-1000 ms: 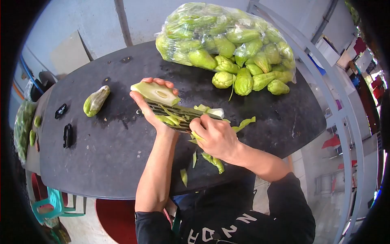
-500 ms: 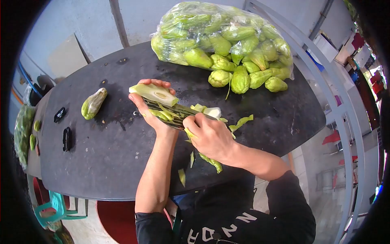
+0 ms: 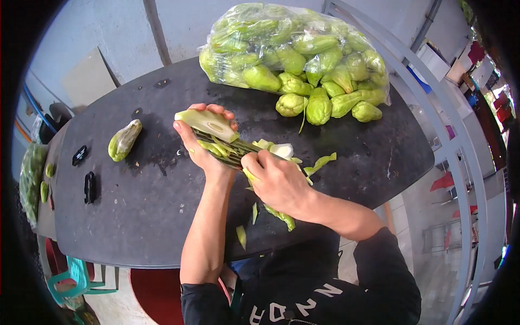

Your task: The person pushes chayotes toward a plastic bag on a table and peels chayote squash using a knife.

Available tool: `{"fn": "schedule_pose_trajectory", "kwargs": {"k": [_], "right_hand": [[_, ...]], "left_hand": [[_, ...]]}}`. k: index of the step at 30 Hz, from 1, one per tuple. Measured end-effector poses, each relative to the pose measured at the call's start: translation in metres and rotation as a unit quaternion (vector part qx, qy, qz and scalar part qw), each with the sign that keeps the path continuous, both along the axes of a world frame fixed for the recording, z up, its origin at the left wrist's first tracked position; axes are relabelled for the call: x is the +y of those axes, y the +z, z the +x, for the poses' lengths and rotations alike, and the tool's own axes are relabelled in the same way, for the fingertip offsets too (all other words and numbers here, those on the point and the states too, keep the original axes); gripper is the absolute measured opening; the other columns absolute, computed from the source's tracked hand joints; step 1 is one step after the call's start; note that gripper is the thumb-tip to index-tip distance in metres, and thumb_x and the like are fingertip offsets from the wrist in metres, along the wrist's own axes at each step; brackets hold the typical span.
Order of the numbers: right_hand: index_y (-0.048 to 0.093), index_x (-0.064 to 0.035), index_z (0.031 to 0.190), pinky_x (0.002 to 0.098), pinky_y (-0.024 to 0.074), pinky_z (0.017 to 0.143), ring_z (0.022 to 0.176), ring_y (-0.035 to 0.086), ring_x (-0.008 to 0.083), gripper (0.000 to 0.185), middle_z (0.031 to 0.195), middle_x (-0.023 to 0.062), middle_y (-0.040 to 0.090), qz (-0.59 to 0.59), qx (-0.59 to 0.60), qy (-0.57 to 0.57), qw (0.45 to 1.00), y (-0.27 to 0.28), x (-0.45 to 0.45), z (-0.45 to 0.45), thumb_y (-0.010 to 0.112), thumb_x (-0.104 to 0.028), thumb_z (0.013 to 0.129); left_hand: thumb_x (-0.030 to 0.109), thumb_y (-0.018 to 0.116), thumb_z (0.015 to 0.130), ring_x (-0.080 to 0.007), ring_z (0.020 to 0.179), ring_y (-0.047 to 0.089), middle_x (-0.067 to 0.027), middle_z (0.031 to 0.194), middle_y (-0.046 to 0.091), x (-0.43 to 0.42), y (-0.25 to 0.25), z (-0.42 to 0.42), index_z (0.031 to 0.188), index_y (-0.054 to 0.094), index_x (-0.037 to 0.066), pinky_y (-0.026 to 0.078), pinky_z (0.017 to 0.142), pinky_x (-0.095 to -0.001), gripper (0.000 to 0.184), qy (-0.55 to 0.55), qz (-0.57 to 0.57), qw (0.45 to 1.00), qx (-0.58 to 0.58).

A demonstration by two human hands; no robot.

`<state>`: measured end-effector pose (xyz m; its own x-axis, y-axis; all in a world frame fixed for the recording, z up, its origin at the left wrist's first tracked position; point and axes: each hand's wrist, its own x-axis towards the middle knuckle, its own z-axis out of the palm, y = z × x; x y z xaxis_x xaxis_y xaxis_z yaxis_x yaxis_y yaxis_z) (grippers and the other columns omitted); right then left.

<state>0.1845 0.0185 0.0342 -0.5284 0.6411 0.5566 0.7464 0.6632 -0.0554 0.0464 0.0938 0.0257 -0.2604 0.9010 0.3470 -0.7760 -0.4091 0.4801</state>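
My left hand (image 3: 208, 154) is wrapped round a peeled, cut piece of chayote (image 3: 206, 123), whose pale flesh and seed face up. A long, flat, dark striped blade (image 3: 234, 153) lies along the chayote's lower side, with thin green strips (image 3: 214, 148) on it. My right hand (image 3: 279, 181) is closed round the near end of this blade; whether that is a handle is hidden by the fingers. Beyond my right hand, a white piece (image 3: 282, 151) and green peelings (image 3: 321, 163) lie on the table. More peelings (image 3: 280, 216) show below my wrist.
A clear plastic bag (image 3: 295, 43) full of chayotes stands at the back of the dark table (image 3: 130, 227), several spilling from its mouth. One whole chayote (image 3: 124, 141) lies to the left, near two small black objects (image 3: 89, 187). A grey metal railing (image 3: 457, 146) runs along the right.
The chayote piece has tilted slightly in my left hand, its cut face turning a little more upward. Both hands keep nearly the same place and grip.
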Motion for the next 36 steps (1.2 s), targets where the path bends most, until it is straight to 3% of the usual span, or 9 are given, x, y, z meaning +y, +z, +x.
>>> {"fn": "schedule_pose_trajectory", "kwargs": {"k": [3, 5, 10, 13, 16, 18, 23, 28, 36], "right_hand": [[0.048, -0.0033, 0.106, 0.0348, 0.0559, 0.051, 0.060, 0.066, 0.0275, 0.026, 0.077, 0.0130, 0.056, -0.039, 0.059, 0.040, 0.997, 0.002, 0.005, 0.005, 0.063, -0.007, 0.085], [0.049, -0.0014, 0.104, 0.0413, 0.0560, 0.056, 0.066, 0.066, 0.0371, 0.021, 0.077, 0.0189, 0.060, -0.085, 0.149, 0.064, 0.983, 0.004, 0.009, 0.010, 0.061, -0.005, 0.088], [0.053, 0.0009, 0.104, 0.0481, 0.0513, 0.062, 0.076, 0.065, 0.0438, 0.016, 0.079, 0.0249, 0.064, -0.224, 0.208, 0.075, 0.949, 0.032, 0.018, 0.033, 0.060, -0.006, 0.091], [0.054, 0.0043, 0.103, 0.0417, 0.0482, 0.057, 0.069, 0.067, 0.0395, 0.017, 0.067, 0.0225, 0.061, -0.309, 0.218, 0.057, 0.924, 0.041, 0.024, 0.044, 0.060, -0.005, 0.090], [0.054, 0.0051, 0.103, 0.0397, 0.0468, 0.055, 0.062, 0.065, 0.0378, 0.017, 0.064, 0.0217, 0.061, -0.314, 0.228, 0.050, 0.920, 0.040, 0.030, 0.054, 0.060, -0.005, 0.090], [0.054, 0.0051, 0.103, 0.0398, 0.0461, 0.054, 0.057, 0.064, 0.0366, 0.018, 0.062, 0.0211, 0.060, -0.330, 0.227, 0.041, 0.916, 0.041, 0.031, 0.057, 0.060, -0.005, 0.090], [0.054, 0.0050, 0.104, 0.0394, 0.0452, 0.052, 0.054, 0.063, 0.0347, 0.019, 0.061, 0.0202, 0.060, -0.303, 0.227, 0.032, 0.925, 0.036, 0.031, 0.056, 0.061, -0.006, 0.090], [0.055, 0.0054, 0.103, 0.0386, 0.0443, 0.050, 0.051, 0.062, 0.0306, 0.018, 0.059, 0.0188, 0.059, -0.309, 0.237, 0.023, 0.921, 0.036, 0.029, 0.054, 0.061, -0.005, 0.090], [0.057, 0.0058, 0.098, 0.0346, 0.0422, 0.048, 0.045, 0.053, 0.0176, 0.015, 0.058, 0.0154, 0.059, -0.305, 0.287, -0.020, 0.908, 0.038, 0.030, 0.055, 0.061, -0.005, 0.089]], "left_hand": [[0.068, 0.040, 0.097, -0.0270, 0.081, 0.058, -0.0131, 0.095, 0.059, -0.002, 0.008, -0.001, 0.109, 0.053, 0.011, 0.048, 0.067, -0.0383, 0.060, 0.016, -0.026, 0.998, 0.060], [0.068, 0.039, 0.097, -0.0267, 0.080, 0.058, -0.0134, 0.095, 0.060, -0.001, 0.009, -0.003, 0.109, 0.053, 0.011, 0.048, 0.067, -0.0380, 0.060, 0.005, -0.025, 0.997, 0.076], [0.067, 0.037, 0.098, -0.0258, 0.082, 0.059, -0.0146, 0.094, 0.063, -0.002, 0.011, -0.002, 0.111, 0.053, 0.008, 0.050, 0.070, -0.0387, 0.063, -0.007, -0.064, 0.992, 0.112], [0.065, 0.038, 0.099, -0.0259, 0.085, 0.063, -0.0156, 0.096, 0.064, 0.004, 0.005, -0.007, 0.115, 0.054, 0.005, 0.052, 0.075, -0.0389, 0.064, -0.011, -0.052, 0.983, 0.176], [0.060, 0.038, 0.101, -0.0254, 0.088, 0.065, -0.0151, 0.097, 0.065, 0.010, 0.002, -0.011, 0.118, 0.055, 0.002, 0.054, 0.078, -0.0385, 0.063, -0.037, -0.072, 0.973, 0.214], [0.056, 0.037, 0.103, -0.0177, 0.077, 0.065, -0.0126, 0.092, 0.067, 0.010, 0.003, -0.012, 0.112, 0.062, -0.001, 0.054, 0.067, -0.0319, 0.063, -0.058, -0.085, 0.963, 0.248], [0.055, 0.038, 0.104, -0.0208, 0.082, 0.068, -0.0140, 0.097, 0.067, 0.013, 0.000, -0.011, 0.114, 0.061, 0.000, 0.057, 0.065, -0.0349, 0.061, -0.122, -0.112, 0.964, 0.206], [0.057, 0.040, 0.102, -0.0241, 0.088, 0.068, -0.0147, 0.102, 0.067, 0.015, -0.006, -0.010, 0.117, 0.059, 0.001, 0.058, 0.073, -0.0388, 0.061, -0.211, -0.119, 0.964, 0.113], [0.058, 0.039, 0.101, -0.0257, 0.088, 0.068, -0.0167, 0.105, 0.066, 0.012, -0.001, -0.011, 0.117, 0.057, -0.001, 0.058, 0.072, -0.0401, 0.064, -0.190, -0.134, 0.963, 0.139]]}}
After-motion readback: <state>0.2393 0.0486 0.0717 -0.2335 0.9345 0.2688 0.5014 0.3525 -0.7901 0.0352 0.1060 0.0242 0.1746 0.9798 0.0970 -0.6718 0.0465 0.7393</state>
